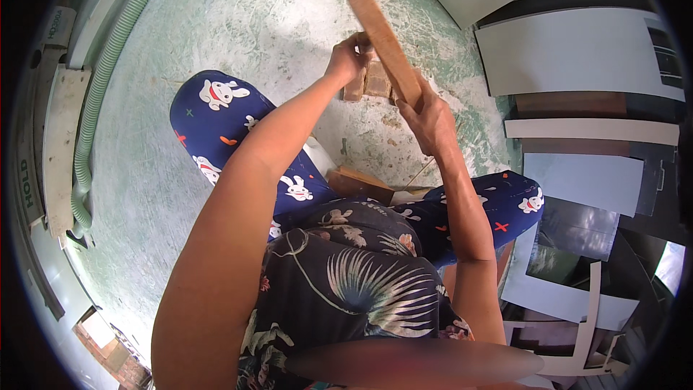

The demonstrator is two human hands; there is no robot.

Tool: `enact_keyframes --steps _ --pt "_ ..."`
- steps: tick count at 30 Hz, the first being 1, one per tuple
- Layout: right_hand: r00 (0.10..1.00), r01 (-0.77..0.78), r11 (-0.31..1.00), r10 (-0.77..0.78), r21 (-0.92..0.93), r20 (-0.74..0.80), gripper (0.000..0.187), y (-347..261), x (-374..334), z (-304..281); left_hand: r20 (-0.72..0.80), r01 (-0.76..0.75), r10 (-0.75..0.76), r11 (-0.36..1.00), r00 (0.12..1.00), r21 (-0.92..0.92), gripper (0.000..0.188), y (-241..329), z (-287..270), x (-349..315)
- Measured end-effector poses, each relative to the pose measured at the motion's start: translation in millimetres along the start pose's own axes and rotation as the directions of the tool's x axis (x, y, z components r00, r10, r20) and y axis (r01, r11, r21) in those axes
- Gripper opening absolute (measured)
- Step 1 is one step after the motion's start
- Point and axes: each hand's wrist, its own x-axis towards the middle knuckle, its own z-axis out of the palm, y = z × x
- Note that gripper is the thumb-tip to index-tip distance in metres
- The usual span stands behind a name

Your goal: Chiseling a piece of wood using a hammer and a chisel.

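Note:
A flat, light-brown wooden strip (390, 45) slants up and to the left in front of me. My right hand (431, 117) is closed round its lower end. Beside the strip's left edge is my left hand (349, 60), its fingers curled in a pinch. What those fingers hold is partly hidden behind the strip. Just below the left hand, several brown blocks (377, 81) stand side by side low over the floor; the strip covers part of them.
My knees in blue patterned cloth spread to both sides, with a brown box-like piece (359, 182) between them. A ribbed green hose (108, 76) runs along the left. Stacked panels (570, 50) line the right. The greenish floor (137, 173) is worn and whitened.

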Motion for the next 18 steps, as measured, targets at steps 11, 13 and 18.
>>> enact_keyframes --steps 11,13,18 --pt "0.981 -0.103 0.958 0.141 0.269 -0.129 0.063 6 -8 -27 -0.067 0.254 -0.266 0.956 0.962 -0.147 0.028 -25 -23 22" --pt "0.981 -0.120 0.954 0.156 0.275 -0.112 0.064 6 -9 -29 -0.042 0.224 -0.224 0.974 0.974 0.019 0.028 -15 -21 19" --pt "0.988 -0.061 0.962 0.095 0.268 -0.119 0.065 1 -11 -29 -0.053 0.052 -0.045 0.989 0.998 0.136 0.031 -6 -15 14"
